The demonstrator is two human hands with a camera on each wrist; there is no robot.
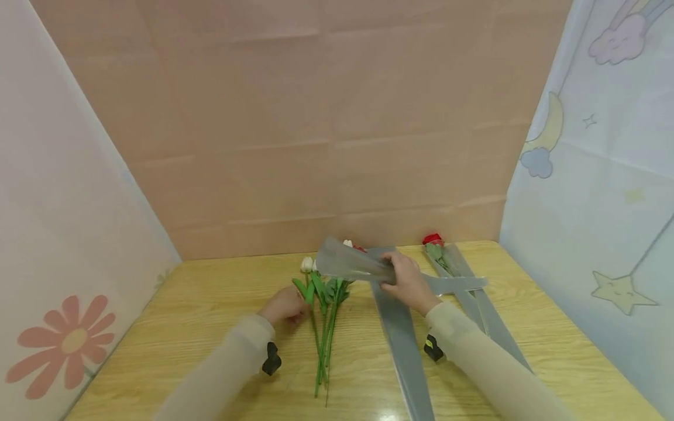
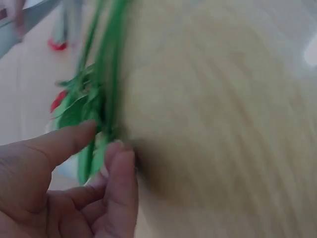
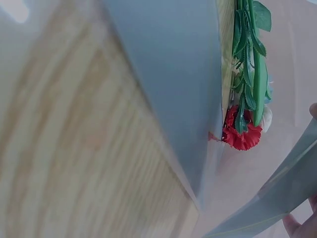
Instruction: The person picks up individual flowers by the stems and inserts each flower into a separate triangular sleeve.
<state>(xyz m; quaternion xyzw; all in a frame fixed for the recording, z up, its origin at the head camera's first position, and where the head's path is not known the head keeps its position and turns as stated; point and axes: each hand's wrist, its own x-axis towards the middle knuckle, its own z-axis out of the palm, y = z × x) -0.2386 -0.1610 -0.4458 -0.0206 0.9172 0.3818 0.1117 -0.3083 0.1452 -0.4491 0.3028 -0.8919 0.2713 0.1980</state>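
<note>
My right hand (image 1: 408, 282) grips a translucent flower sleeve (image 1: 353, 261) partway along, its wide mouth pointing left over the flower heads. In the right wrist view, fingers (image 3: 308, 225) hold the sleeve (image 3: 277, 193) at the right edge. My left hand (image 1: 286, 305) is at the left side of several artificial flowers, close to the leaves of a white tulip (image 1: 307, 265). The left wrist view shows its thumb and finger apart beside the green stems (image 2: 111, 59). A red carnation (image 3: 242, 130) lies among these flowers, partly hidden by the sleeve in the head view.
Another flat sleeve (image 1: 402, 345) lies lengthwise on the wooden table (image 1: 210, 316), between the flowers and my right arm. Farther right, a red rose (image 1: 433, 239) lies in a sleeve (image 1: 500, 321). A brown backdrop (image 1: 326, 128) rises behind the table, with printed panels at both sides.
</note>
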